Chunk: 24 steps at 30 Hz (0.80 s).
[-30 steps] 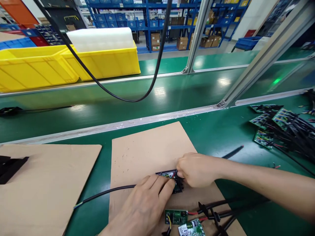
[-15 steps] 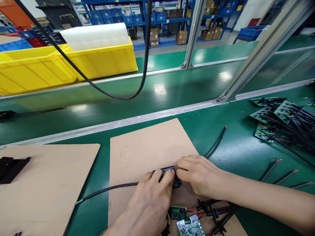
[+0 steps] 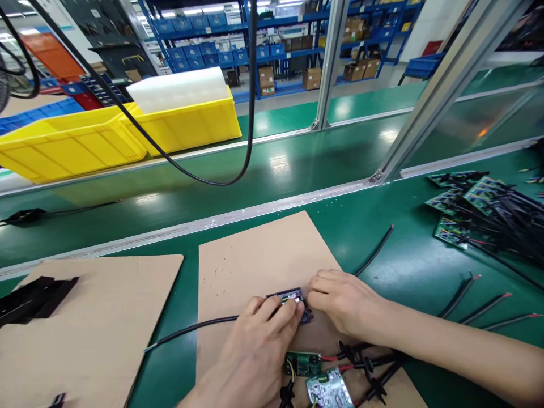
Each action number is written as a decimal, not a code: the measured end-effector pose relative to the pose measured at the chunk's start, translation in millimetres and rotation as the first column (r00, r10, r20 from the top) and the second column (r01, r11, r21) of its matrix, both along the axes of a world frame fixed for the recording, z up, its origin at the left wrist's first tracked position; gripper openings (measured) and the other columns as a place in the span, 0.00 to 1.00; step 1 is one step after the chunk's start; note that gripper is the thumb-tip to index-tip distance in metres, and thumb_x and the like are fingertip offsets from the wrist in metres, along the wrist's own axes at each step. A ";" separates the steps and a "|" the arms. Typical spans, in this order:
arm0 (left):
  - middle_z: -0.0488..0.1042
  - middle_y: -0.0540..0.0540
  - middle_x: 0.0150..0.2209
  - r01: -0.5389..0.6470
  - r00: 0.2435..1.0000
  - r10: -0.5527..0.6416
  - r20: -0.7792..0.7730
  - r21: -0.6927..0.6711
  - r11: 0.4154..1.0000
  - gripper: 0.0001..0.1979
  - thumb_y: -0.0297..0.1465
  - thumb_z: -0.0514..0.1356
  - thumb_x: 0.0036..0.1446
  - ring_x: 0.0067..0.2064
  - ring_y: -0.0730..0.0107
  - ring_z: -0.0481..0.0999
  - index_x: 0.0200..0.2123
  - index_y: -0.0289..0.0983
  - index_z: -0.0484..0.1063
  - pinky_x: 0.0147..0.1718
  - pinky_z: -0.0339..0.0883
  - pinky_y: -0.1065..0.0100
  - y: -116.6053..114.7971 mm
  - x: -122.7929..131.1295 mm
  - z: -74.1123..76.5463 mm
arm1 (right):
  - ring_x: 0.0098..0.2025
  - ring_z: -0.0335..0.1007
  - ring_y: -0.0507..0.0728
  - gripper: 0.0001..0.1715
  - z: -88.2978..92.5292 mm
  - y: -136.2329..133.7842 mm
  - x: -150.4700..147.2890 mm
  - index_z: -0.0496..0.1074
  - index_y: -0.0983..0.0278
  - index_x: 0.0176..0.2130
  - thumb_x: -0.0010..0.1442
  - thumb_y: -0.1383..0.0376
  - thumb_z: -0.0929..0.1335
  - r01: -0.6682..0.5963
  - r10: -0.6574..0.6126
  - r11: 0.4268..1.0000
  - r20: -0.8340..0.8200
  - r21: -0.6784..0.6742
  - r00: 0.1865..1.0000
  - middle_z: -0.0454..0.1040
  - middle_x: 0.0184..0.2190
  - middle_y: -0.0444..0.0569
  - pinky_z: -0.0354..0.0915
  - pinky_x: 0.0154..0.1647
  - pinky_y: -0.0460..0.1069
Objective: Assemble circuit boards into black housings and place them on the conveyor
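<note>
A small black plastic case (image 3: pixel 306 319) with a circuit board (image 3: pixel 291 295) inside lies on a cardboard sheet (image 3: pixel 255 249). My left hand (image 3: pixel 255 348) is closed over it, fingertips pressing on the board and the case's right end. At that same end my right hand (image 3: pixel 346 300) is curled around a black cable (image 3: pixel 376 249), whose stripped end sticks out past the knuckles. Another black cable (image 3: pixel 191 327) leaves the case on the left, running under my left hand. My fingers hide much of the case and the point where the right cable enters.
Two more circuit boards, one green (image 3: pixel 306 364) and one silvery (image 3: pixel 329 388), lie nearer me with black cables. A pile of wired boards (image 3: pixel 488 198) is at the right. Black parts (image 3: pixel 40 300) rest on the left cardboard (image 3: pixel 102 317). Yellow bins (image 3: pixel 195 124) stand beyond the metal rail (image 3: pixel 255 212).
The head view has tilted up and shifted slightly. My left fingers have eased back a little, so more of the board shows. My right hand stays at the case's right end.
</note>
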<state>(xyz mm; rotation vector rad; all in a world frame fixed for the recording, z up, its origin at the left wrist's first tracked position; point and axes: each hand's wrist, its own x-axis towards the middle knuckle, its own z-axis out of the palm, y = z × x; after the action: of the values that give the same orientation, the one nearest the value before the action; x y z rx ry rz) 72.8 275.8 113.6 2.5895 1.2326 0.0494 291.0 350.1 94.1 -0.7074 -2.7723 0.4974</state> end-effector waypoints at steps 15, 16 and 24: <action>0.67 0.42 0.51 -0.269 0.877 0.314 0.363 -0.170 0.948 0.21 0.28 0.55 0.61 0.51 0.57 0.67 0.58 0.41 0.63 0.50 0.65 0.55 3.1 -38.7 0.6 | 0.40 0.67 0.59 0.07 28.9 7.5 -13.6 0.70 0.65 0.39 0.58 0.65 0.68 0.237 -0.224 0.919 0.076 -0.314 0.972 0.73 0.34 0.49 0.61 0.41 0.51; 0.67 0.43 0.49 -0.270 0.875 0.321 0.362 -0.185 0.945 0.21 0.29 0.56 0.60 0.50 0.57 0.67 0.57 0.41 0.63 0.49 0.66 0.54 2.4 -39.9 -0.5 | 0.38 0.68 0.59 0.09 31.7 8.9 -20.9 0.69 0.65 0.39 0.56 0.65 0.68 0.269 -0.229 0.913 0.163 -0.307 0.960 0.73 0.33 0.49 0.60 0.38 0.51; 0.67 0.42 0.50 -0.266 0.894 0.309 0.325 -0.172 0.949 0.29 0.34 0.66 0.52 0.51 0.53 0.67 0.56 0.41 0.62 0.50 0.66 0.53 -1.7 -31.0 -8.9 | 0.36 0.70 0.62 0.13 35.8 14.4 -45.8 0.68 0.66 0.40 0.51 0.70 0.69 0.281 -0.185 0.915 0.318 -0.290 0.930 0.74 0.33 0.53 0.57 0.31 0.50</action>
<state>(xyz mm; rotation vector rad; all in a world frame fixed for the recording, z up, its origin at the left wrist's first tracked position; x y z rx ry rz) 41.8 274.0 104.6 2.1512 1.4157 0.4573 245.2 364.4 129.9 -1.2667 -2.8301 0.8863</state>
